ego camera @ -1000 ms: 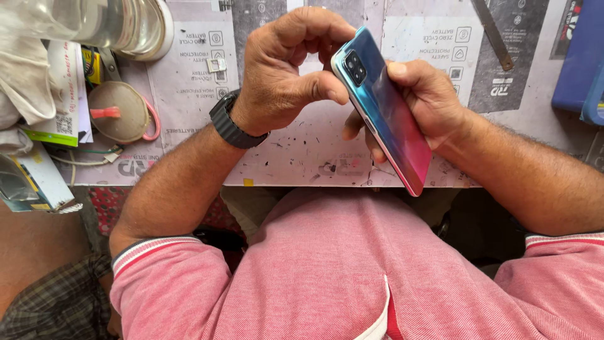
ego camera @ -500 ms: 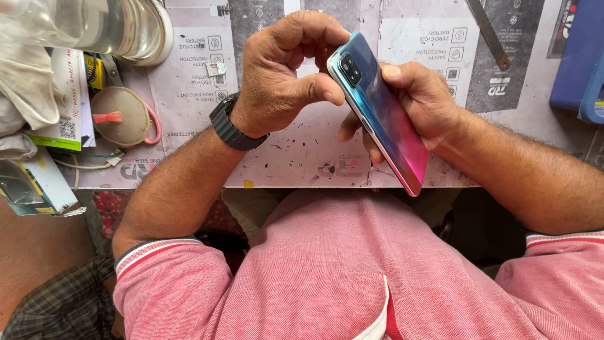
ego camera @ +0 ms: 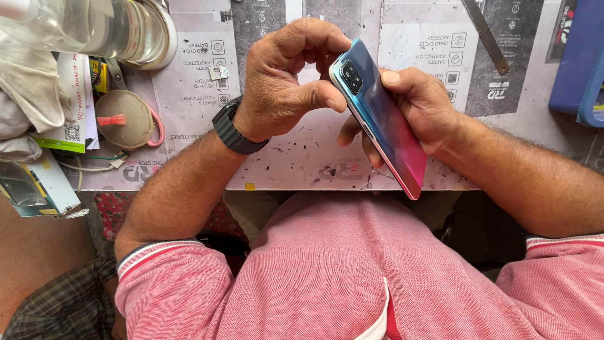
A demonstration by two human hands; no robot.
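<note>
I hold a smartphone (ego camera: 382,119) with a glossy blue-to-pink back tilted above the work mat (ego camera: 296,157), its camera block at the upper end. My right hand (ego camera: 421,107) grips it from the right side, thumb on the back and fingers wrapped beneath. My left hand (ego camera: 283,82), with a black watch on its wrist, curls over the phone's top left corner, thumb pressed against the edge near the cameras. The screen side is hidden from me.
A clear plastic bottle (ego camera: 75,25) and a round tape roll (ego camera: 154,34) lie at the upper left beside a white cloth (ego camera: 25,82). A small round tin (ego camera: 123,119), cards and wires sit at left. A blue box (ego camera: 579,56) stands at right; a metal blade (ego camera: 484,34) lies near it.
The phone and both hands have shifted very slightly; the grip is the same.
</note>
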